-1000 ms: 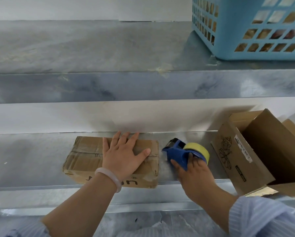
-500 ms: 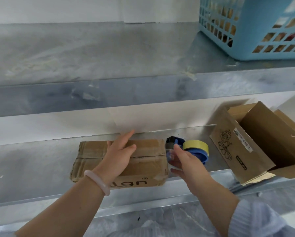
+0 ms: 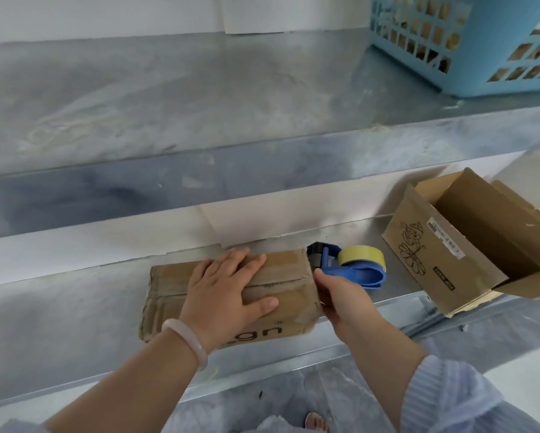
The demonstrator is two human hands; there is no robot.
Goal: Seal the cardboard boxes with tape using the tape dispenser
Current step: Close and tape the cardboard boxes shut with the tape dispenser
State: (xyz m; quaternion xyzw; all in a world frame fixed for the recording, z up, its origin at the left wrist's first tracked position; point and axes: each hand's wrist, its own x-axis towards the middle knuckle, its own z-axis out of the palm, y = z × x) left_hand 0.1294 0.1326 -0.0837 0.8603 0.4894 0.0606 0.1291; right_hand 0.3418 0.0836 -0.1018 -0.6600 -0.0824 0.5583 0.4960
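On the lower metal shelf (image 3: 59, 307), a closed cardboard box (image 3: 287, 264) is seen lying lengthwise near the front edge, its top seam running left to right. It is pinned by the left hand (image 3: 228, 289), laid flat with fingers spread and straight over the flaps. The flaps are apparently being kept shut and the box kept from sliding while tape is applied. A pale bracelet (image 3: 187, 339) is worn at that wrist.

At the box's right end, the right hand (image 3: 343, 301) is held against the cardboard, its fingertips beside the near end of the blue tape dispenser (image 3: 353, 271). Whether the handle is gripped, or only touched, cannot be told from this angle. The dispenser is placed just beside the box, its dark head against the top right corner, the yellow tape roll (image 3: 362, 254) behind it. A strip looks ready to be started from that end.

Further right, an open cardboard box (image 3: 434, 254) is left tilted on its side, not yet sealed. On the shelf above, a blue basket (image 3: 481, 42) is stored.
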